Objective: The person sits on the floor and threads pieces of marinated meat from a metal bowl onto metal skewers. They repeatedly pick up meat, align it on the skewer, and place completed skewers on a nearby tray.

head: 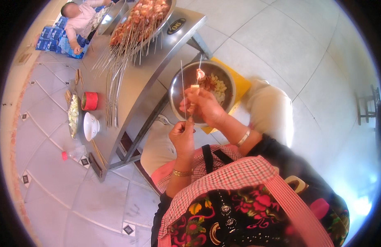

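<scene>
Over a large steel bowl point(175, 89) my right hand point(206, 105) grips a metal skewer point(200, 61) that carries pieces of meat point(200, 74) and a pale piece just above the fingers. My left hand point(182, 136) is pinched around the lower end of a bare metal skewer point(182, 83), which points up beside the right hand. Both hands are close together, and the fingers partly hide the lower ends of the skewers. Inside the bowl lie reddish meat and pale garlic-like pieces point(219, 88).
A steel table point(131, 89) holds a basin of loaded skewers point(141, 24), bare skewers point(111, 102), a red container point(90, 101), a white bowl point(91, 126) and a plate of chopped pale food point(73, 117). A yellow stool point(241, 83) supports the steel bowl. Another person point(80, 18) is beyond the table.
</scene>
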{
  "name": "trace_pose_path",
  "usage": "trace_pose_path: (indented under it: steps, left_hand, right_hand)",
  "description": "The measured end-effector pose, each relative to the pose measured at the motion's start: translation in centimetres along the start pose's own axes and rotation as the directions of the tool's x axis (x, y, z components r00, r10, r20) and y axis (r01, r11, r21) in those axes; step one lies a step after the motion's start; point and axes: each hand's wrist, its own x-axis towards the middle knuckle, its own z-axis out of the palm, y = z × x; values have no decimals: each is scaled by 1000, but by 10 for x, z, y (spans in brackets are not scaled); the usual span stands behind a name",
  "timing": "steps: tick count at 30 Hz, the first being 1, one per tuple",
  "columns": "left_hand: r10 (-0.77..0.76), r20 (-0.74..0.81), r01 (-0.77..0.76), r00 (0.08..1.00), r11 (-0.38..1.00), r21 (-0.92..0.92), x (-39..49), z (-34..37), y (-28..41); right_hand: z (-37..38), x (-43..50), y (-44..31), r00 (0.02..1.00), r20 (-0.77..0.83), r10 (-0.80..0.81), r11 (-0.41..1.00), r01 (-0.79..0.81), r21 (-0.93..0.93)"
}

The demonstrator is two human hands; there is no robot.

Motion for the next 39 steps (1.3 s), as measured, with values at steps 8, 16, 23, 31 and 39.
trace_pose_path:
  steps: [8,16,23,31,39]
  left_hand:
    - [148,15,-148,989,986,70,-26,39,9]
    - [204,62,-211,977,967,142,-37,50,11]
    - [199,33,-202,979,963,176,-44,54,22]
    - [125,-34,-117,992,976,182,-52,51,28]
    - [266,-75,-248,961,950,189,-47,16,59]
  right_hand:
    - [5,-12,-2,907,-239,-347,929,367,45]
    - [-15,-12,-29,910,-224,-349,923,375,86]
    - [-19,-29,-71,972,-119,-203,837,235,495]
    - [-21,-28,-80,987,-57,-150,898,160,409]
    - [-24,-14,-60,985,-116,-128,983,142,119]
